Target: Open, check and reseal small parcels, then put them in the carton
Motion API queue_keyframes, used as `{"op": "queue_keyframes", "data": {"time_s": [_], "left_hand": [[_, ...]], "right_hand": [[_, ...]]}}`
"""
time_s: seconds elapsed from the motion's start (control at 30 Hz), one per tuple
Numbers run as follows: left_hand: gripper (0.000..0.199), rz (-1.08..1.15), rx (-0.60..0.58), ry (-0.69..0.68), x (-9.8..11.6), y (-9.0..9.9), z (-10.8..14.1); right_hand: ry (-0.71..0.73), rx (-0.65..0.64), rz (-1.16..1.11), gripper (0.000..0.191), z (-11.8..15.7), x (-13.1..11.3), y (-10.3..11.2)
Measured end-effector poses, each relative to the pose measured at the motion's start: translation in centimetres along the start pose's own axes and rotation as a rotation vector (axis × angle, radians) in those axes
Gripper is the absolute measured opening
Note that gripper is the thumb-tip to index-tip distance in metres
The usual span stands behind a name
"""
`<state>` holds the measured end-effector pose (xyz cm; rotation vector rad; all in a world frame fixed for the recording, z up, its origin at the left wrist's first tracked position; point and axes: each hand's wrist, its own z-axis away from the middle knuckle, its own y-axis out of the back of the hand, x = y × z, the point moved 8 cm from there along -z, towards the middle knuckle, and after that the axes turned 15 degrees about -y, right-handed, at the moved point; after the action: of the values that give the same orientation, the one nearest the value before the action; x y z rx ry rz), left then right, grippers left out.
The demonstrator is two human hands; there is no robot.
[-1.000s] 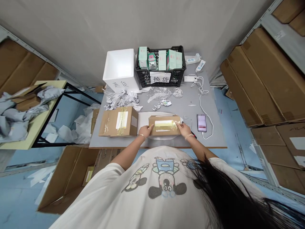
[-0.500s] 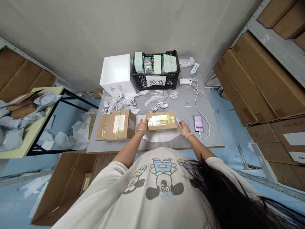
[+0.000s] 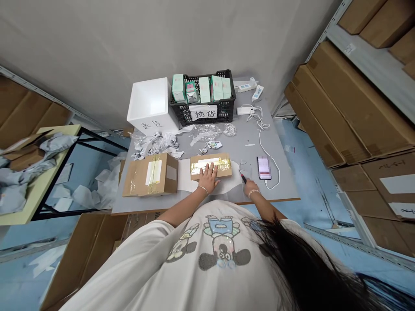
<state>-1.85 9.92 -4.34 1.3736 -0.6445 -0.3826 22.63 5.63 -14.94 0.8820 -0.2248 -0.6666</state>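
Head view: one person's two bare hands above a grey surface (image 3: 233, 149).

Item, small taped carton (image 3: 225, 167): lies under the left hand, well in front of the body, on a white sheet (image 3: 184, 178). Pale label on top, glossy yellowish tape over it. Judged stiff-walled and fairly light; contents hidden, so fragility cannot be told. Tape probably slick under the skin; bare cardboard at the short ends should give the surest hold, with a flat palm on top to steady it.

Left hand (image 3: 209, 180): spread, palm down, resting on the carton's top and near edge; grasps nothing.

Right hand (image 3: 250, 187): closed round a slim black-and-red tool (image 3: 243, 177), tip pointing away from the body, apart from the carton. Type too small to confirm.

Left of the left hand: larger carton (image 3: 142, 177), taped. Right of the right hand: phone (image 3: 264, 168), cabled. Beyond both hands: black crate (image 3: 223, 113), white foam box (image 3: 142, 122).
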Motion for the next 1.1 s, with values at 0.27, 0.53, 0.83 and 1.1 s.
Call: {"op": "queue_keyframes", "data": {"time_s": [0.27,0.53,0.83,1.1], "left_hand": [[0.071,-0.097,0.005,0.027,-0.2,-0.4,0.0],[0.068,-0.169,0.014,0.031,-0.6,-0.5,-0.2],[0.063,-0.156,0.03,0.064,-1.0,-0.7,-0.5],[0.065,-0.156,0.015,0.109,-1.0,-1.0,-0.4]], "right_hand": [[0.21,-0.602,-0.887,0.04,1.5,-5.0,2.0],[0.238,-0.688,-1.103,0.025,1.5,-7.6,4.8],[0.287,-0.458,-0.827,0.025,2.0,-8.5,6.6],[0.353,-0.331,-0.534,0.032,1.8,-7.3,8.9]]}}
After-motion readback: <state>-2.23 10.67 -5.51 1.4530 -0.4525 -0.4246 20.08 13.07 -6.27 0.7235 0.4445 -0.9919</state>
